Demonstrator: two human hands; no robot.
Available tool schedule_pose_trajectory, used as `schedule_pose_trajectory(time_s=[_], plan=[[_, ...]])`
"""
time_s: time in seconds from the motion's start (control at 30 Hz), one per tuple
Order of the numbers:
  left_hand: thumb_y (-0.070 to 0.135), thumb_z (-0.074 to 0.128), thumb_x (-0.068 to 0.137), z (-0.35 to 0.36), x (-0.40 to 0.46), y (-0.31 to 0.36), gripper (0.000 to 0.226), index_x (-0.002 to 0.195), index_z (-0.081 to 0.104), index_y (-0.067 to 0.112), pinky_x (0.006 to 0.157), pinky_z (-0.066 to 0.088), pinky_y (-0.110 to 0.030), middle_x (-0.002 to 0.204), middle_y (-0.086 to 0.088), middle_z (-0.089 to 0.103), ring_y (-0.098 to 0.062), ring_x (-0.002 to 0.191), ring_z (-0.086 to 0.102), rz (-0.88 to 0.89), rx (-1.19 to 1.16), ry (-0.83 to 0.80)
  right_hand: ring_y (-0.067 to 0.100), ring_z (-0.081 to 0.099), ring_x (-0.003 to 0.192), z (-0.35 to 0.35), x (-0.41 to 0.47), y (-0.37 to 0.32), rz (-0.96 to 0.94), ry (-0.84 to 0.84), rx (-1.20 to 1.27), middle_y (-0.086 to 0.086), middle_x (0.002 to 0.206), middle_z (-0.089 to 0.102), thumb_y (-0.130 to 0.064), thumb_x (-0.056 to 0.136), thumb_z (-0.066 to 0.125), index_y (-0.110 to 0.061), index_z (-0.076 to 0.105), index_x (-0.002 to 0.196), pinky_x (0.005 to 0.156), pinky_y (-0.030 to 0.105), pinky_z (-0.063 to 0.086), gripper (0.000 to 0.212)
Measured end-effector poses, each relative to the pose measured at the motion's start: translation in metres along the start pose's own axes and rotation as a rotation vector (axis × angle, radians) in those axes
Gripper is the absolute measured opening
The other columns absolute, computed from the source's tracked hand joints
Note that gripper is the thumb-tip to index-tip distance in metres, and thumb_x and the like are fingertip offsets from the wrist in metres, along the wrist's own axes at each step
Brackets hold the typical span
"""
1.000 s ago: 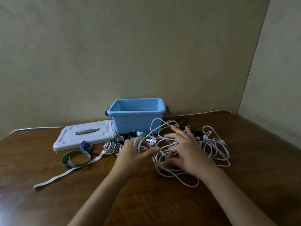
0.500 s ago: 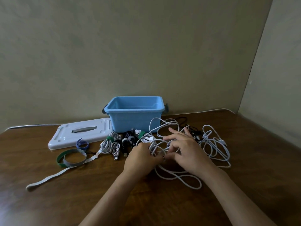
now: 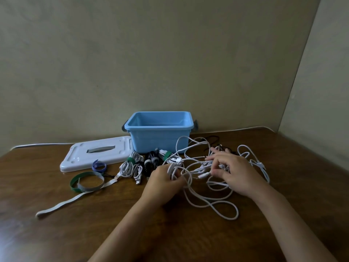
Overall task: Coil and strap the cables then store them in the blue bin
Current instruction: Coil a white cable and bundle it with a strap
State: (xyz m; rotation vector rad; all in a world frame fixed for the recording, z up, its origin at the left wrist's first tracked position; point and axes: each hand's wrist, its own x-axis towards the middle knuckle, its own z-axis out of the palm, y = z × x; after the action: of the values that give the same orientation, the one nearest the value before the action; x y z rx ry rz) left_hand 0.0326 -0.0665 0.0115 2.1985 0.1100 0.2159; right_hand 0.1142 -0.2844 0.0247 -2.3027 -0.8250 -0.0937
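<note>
Since a second ago my left hand [image 3: 166, 178] has dropped, fingers curled round its white coil [image 3: 172, 170], while my right hand [image 3: 234, 173], fingers spread, combs the loose tangle [image 3: 207, 188]; coiling unfinished, blue bin [image 3: 160, 133] beyond both.

A dark wooden table [image 3: 56, 233] stands in a corner of plain, perhaps greenish walls [image 3: 132, 53].

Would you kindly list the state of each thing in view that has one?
blue bin: open, lid off
lid: flat beside the bin
white cables: tangled, loose
strapped coils: bundled, outside the bin
left hand: grips a white coil
right hand: open over the tangle
</note>
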Motion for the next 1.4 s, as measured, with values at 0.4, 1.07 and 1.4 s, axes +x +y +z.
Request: schedule_pose_trajectory(time_s=[0.4, 1.07, 1.4], plan=[[0.012, 0.069, 0.091, -0.013, -0.005, 0.002, 0.006, 0.088, 0.068, 0.007, 0.060, 0.056, -0.019, 0.076, -0.003, 0.071, -0.005, 0.062, 0.066, -0.001, -0.141, -0.038, 0.000, 0.037, 0.140, 0.015, -0.005, -0.022, -0.216, 0.177, -0.177, -0.018, 0.135, 0.058, -0.026, 0.093, 0.067, -0.034, 0.071, 0.093, 0.124, 0.028, 0.018, 0.009], [0.044, 0.088, 0.070, -0.100, -0.034, -0.013, 0.061, 0.107, 0.059, 0.006, 0.059, 0.050, -0.023, 0.075, 0.002, 0.062, -0.010, 0.067, 0.061, 0.184, -0.501, -0.053, 0.003, 0.042, 0.137, -0.001, 0.007, -0.109, -0.117, -0.295, -0.266, -0.023, 0.151, 0.044, 0.012, 0.092, 0.046, -0.047, 0.055, 0.138, 0.099, 0.021, 0.036, 0.075], [0.043, 0.061, 0.088, -0.104, -0.039, -0.045, 0.033, 0.100, 0.064, 0.012, 0.055, 0.043, -0.026, 0.065, 0.005, 0.057, -0.011, 0.057, 0.052, -0.034, -0.625, 0.199, 0.005, -0.018, 0.150, 0.014, 0.016, -0.115, -0.161, -0.833, -0.363, -0.018, 0.167, -0.010, -0.042, 0.089, 0.074, -0.038, 0.007, 0.161, 0.122, 0.038, -0.008, 0.099]])
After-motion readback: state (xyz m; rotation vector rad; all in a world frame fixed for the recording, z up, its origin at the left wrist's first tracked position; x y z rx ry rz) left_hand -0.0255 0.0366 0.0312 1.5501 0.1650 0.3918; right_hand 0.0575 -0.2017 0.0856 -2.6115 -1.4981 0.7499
